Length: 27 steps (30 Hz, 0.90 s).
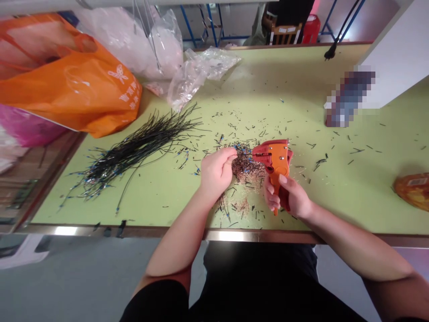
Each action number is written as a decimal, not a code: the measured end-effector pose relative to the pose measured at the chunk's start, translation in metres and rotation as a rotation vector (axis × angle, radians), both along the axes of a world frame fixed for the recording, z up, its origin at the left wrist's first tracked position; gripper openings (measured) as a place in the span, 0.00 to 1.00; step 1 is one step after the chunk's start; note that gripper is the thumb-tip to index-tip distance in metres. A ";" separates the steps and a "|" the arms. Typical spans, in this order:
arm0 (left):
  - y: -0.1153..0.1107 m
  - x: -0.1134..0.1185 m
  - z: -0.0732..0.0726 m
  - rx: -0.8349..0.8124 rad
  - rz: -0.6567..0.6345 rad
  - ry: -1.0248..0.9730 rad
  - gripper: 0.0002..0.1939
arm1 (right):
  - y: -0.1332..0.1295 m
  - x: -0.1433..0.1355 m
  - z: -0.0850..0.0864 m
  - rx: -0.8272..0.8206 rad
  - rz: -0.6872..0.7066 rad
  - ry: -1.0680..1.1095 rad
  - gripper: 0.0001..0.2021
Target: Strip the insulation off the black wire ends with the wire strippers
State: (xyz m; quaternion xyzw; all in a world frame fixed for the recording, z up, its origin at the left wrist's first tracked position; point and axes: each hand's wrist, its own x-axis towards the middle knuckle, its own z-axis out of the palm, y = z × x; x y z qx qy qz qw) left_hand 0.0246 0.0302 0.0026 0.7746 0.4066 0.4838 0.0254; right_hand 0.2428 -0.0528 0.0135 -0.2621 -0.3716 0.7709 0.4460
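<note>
My right hand [291, 196] is wrapped round the handles of an orange and red wire stripper [279, 162], its jaws pointing left. My left hand [217, 171] is closed in a pinch on a thin black wire [247, 154] that runs to the stripper's jaws. Most of that wire is hidden by the fingers. Below the jaws lies a heap of copper strands and black clippings [248, 172], with some blue bits in it. To the left, a long bundle of black wires [134, 147] with blue tips rests on the table.
An orange bag [73, 89] and clear plastic bags [197, 74] fill the back left of the green table [281, 89]. Black offcuts are scattered to the right. A white panel [398, 58] rises at the right, above an amber roll [414, 190]. A black plug [331, 51] hangs at the back.
</note>
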 end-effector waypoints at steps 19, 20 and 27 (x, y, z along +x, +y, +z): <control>-0.030 0.024 0.014 0.031 -0.011 0.126 0.10 | 0.004 0.003 -0.016 0.155 -0.221 -0.246 0.26; -0.032 0.024 0.014 0.041 -0.026 0.134 0.09 | 0.004 0.003 -0.016 0.158 -0.220 -0.240 0.26; -0.044 0.030 0.019 0.094 -0.126 0.126 0.06 | 0.006 -0.001 -0.029 0.067 -0.323 -0.287 0.29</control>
